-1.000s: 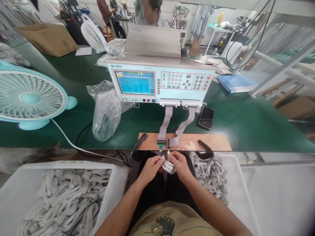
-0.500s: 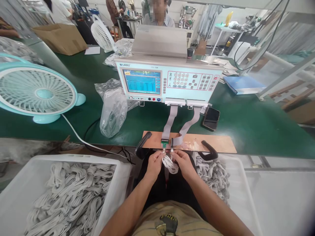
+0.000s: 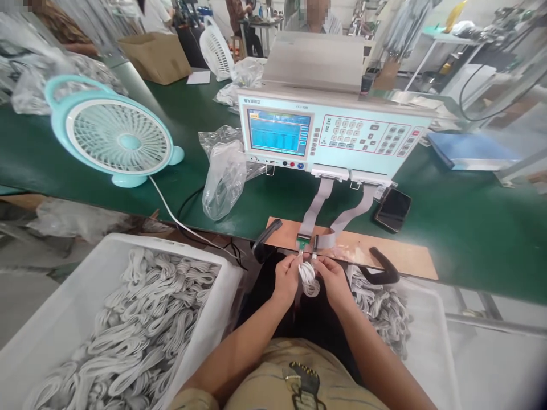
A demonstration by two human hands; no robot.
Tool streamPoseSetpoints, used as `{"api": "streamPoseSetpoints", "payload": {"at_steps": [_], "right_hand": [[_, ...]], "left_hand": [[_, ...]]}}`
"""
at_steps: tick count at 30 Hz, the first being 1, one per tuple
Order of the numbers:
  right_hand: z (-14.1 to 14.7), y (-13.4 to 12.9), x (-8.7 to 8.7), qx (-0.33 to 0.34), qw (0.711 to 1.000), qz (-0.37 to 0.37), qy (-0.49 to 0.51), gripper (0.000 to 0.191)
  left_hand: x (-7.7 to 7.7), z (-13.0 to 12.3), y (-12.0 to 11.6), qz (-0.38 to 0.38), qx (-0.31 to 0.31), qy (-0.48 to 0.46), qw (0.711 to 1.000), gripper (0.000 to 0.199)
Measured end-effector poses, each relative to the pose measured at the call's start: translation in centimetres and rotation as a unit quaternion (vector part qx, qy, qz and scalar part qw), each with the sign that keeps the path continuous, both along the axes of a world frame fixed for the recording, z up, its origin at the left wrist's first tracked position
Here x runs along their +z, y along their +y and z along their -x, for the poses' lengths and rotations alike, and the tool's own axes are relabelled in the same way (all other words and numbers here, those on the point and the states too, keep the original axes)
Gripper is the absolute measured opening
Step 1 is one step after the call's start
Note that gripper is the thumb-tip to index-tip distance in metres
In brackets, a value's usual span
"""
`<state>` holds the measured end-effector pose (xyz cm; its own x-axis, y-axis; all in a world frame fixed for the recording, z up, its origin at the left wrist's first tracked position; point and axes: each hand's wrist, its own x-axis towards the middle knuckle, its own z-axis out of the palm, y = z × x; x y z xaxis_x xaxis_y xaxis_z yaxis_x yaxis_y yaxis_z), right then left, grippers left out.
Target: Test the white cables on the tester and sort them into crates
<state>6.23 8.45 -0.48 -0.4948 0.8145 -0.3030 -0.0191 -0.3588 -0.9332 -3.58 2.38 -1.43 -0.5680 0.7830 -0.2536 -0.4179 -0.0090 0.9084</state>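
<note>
Between left hand (image 3: 286, 277), right hand (image 3: 334, 279): coiled cable (image 3: 308, 279), seemingly pinched by both.

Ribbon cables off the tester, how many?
2. Left ribbon cable runs from the tester down to a green circuit board; right ribbon cable curves down to a black connector near the right hand. Any behind the tester would be hidden.
</note>
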Motion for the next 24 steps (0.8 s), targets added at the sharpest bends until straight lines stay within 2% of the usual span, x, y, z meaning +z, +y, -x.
{"api": "streamPoseSetpoints", "payload": {"at_steps": [10, 13, 16, 18, 20, 22, 24], "right_hand": [[-0.1, 0.1, -0.3, 0.004, 1.000, -0.001, 0.014, 0.023], [-0.1, 0.1, -0.4, 0.008, 1.000, 0.005, 0.017, 0.023], [-0.1, 0.1, -0.6, -0.006, 1.000, 0.017, 0.013, 0.023], [0.0, 0.1, -0.7, -0.030, 0.999, 0.019, 0.006, 0.024], [0.2, 0.1, -0.8, -0.046, 0.999, 0.020, 0.000, 0.025], [0.4, 0.2, -0.9, -0.050, 0.998, 0.029, -0.006, 0.025], [0.5, 0.2, -1.0, -0.050, 0.998, 0.038, -0.015, 0.026]], "left_hand": [[-0.2, -0.7, 0.1, -0.018, 0.026, -0.013, 0.999, 0.031], [-0.5, -1.1, 0.4, -0.008, 0.037, 0.022, 0.999, 0.031], [0.4, -0.5, -0.2, 0.024, 0.022, 0.088, 0.996, 0.033], [1.8, 1.2, -1.7, 0.027, 0.014, 0.155, 0.987, 0.030], [3.1, 4.3, -4.3, 0.020, 0.037, 0.242, 0.969, 0.024], [3.7, 8.6, -7.7, 0.055, 0.112, 0.326, 0.937, 0.022], [3.0, 13.4, -11.6, 0.172, 0.196, 0.381, 0.887, 0.024]]}}
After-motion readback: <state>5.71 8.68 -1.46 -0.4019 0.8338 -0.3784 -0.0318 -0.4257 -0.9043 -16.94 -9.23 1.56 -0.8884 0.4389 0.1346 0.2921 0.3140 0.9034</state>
